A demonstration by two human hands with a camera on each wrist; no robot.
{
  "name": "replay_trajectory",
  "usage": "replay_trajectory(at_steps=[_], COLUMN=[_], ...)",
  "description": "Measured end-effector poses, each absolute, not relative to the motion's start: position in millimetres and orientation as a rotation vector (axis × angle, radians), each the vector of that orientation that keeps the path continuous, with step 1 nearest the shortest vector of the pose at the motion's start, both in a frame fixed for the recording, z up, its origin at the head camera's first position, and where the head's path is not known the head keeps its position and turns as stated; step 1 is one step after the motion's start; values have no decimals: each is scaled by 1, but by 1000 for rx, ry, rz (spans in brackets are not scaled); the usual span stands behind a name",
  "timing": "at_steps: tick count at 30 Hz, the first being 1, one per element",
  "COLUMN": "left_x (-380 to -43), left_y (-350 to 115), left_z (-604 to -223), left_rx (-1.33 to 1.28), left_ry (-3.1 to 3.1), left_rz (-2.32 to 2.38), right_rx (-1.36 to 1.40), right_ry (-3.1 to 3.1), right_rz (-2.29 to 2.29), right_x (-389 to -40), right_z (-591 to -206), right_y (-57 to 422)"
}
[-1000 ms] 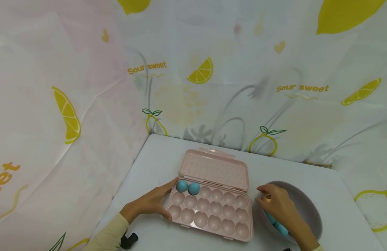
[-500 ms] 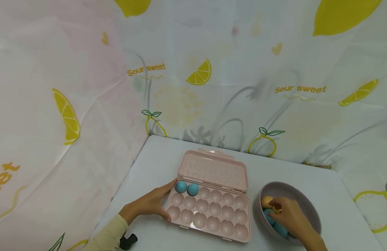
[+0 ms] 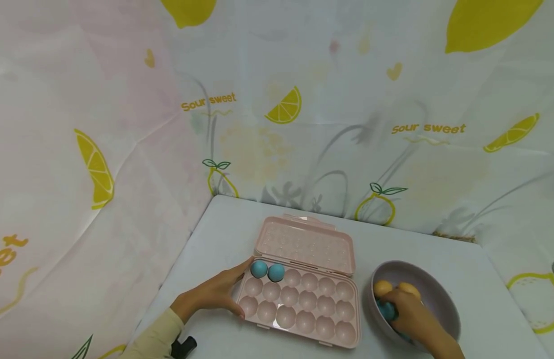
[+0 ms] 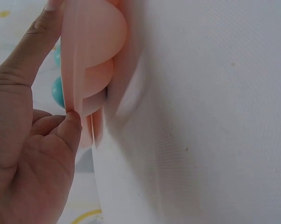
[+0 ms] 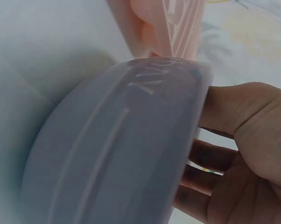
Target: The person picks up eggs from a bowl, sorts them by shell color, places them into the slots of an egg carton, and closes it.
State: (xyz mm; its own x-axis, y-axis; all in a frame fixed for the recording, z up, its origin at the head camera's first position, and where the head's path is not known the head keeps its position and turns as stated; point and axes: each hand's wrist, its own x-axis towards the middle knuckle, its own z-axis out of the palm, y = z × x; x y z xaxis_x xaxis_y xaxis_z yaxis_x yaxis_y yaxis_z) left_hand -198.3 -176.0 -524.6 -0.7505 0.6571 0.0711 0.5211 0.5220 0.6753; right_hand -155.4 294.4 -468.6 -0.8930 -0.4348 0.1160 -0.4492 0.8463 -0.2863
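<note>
A pink plastic egg tray lies on the white table with its lid swung back. Two blue eggs sit in its far-left cups. My left hand grips the tray's left end, thumb at the near corner, fingers at the far one; the left wrist view shows this hand at the tray's edge. To the right, my right hand reaches into a grey bowl, fingers curled over a blue egg. Yellow eggs lie beside it. In the right wrist view the bowl's wall hides the fingertips.
White table surrounds the tray and bowl. Lemon-printed sheets rise behind and at the sides. A black object shows below the left sleeve.
My right hand has come from the bowl's left rim, over the yellow eggs, and down onto the blue egg. The left hand keeps its hold on the tray.
</note>
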Motion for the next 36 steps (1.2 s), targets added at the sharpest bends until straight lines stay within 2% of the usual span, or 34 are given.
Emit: replay_trajectory(at_steps=[10, 20, 29, 36], left_x=[-199, -199, -200, -199], left_y=[-176, -175, -175, -175], left_z=[-522, -523, -525, -524], left_rx=[1005, 998, 1013, 1004], left_ry=[2564, 2562, 2573, 2570], left_rz=[1044, 1044, 1028, 1029], right_rx=[660, 756, 596, 584], right_ry=[-3079, -3014, -3059, -3037], right_rz=[414, 452, 446, 514], right_x=[-158, -162, -160, -160], right_z=[-474, -481, -476, -475], right_y=[294, 298, 294, 294])
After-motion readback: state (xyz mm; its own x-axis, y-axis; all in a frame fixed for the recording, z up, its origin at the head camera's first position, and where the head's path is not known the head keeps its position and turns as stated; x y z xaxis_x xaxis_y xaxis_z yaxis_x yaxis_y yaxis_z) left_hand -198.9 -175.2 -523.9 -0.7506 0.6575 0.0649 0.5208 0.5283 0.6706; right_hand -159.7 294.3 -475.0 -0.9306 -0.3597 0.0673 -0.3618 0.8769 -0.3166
